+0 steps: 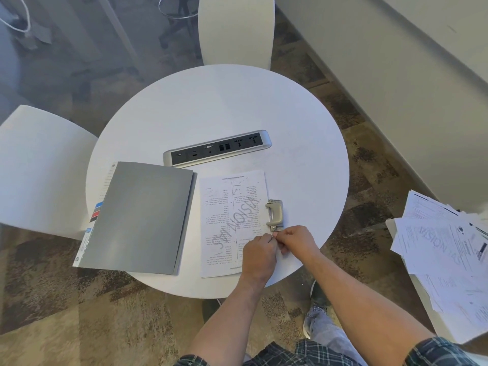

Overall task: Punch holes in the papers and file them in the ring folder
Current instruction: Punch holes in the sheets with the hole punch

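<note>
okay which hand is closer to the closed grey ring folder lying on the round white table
Left. The left hand rests on the printed paper sheet just right of the closed grey ring folder; the right hand is further right, near the metal hole punch.

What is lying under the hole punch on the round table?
The right edge of the printed paper sits in the hole punch, over the white table. How far it goes in is hidden by the punch.

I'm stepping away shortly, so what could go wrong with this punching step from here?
The sheet may sit skewed in the hole punch, since both hands pinch its near right edge, so holes could land off-line. The ring folder overhangs the table edge and might be knocked off.
</note>
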Demonstrator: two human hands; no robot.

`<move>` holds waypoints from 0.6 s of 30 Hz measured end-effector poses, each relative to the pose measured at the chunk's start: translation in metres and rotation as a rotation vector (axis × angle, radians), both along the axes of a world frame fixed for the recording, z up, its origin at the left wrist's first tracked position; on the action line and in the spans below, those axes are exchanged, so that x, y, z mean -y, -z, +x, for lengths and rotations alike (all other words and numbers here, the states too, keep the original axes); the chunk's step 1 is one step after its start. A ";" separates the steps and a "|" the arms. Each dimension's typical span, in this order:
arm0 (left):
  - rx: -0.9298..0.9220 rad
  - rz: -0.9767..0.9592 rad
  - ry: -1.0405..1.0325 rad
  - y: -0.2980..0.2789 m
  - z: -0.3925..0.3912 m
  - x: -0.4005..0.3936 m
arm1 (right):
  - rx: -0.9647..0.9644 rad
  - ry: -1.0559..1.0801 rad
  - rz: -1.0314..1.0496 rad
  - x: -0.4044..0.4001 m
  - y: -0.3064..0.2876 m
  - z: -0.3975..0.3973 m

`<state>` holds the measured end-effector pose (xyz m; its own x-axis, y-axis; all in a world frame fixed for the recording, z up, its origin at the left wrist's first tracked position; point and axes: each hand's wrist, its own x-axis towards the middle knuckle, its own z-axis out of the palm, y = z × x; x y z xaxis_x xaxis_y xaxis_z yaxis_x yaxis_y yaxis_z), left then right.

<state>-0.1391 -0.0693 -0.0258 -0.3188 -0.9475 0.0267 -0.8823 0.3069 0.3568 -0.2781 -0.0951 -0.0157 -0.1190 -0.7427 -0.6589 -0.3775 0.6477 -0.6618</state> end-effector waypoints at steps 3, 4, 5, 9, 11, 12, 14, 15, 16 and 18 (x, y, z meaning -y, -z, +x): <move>-0.020 0.031 -0.016 0.002 0.005 -0.001 | 0.037 0.094 0.103 0.002 -0.002 0.008; -0.028 0.039 -0.019 0.002 0.007 -0.001 | 0.038 0.109 0.126 0.002 -0.001 0.010; -0.041 0.049 -0.022 0.002 0.008 -0.001 | 0.040 0.130 0.141 0.001 -0.001 0.012; -0.087 0.093 -0.018 0.000 0.013 -0.001 | 0.068 0.222 0.164 -0.001 -0.003 0.015; -0.136 0.134 -0.029 -0.003 0.018 0.003 | 0.084 0.250 0.160 -0.002 -0.004 0.016; -0.156 0.152 -0.044 -0.005 0.021 0.006 | 0.085 0.257 0.150 -0.002 -0.003 0.016; -0.194 0.147 -0.093 -0.009 0.025 0.012 | 0.079 0.260 0.111 -0.003 0.000 0.018; -0.218 0.132 -0.122 -0.010 0.027 0.016 | 0.076 0.261 0.083 -0.004 0.002 0.019; -0.237 0.116 -0.146 -0.010 0.028 0.021 | 0.071 0.259 0.056 -0.005 0.004 0.020; -0.215 0.104 -0.157 -0.009 0.031 0.033 | 0.065 0.247 0.019 -0.007 0.007 0.023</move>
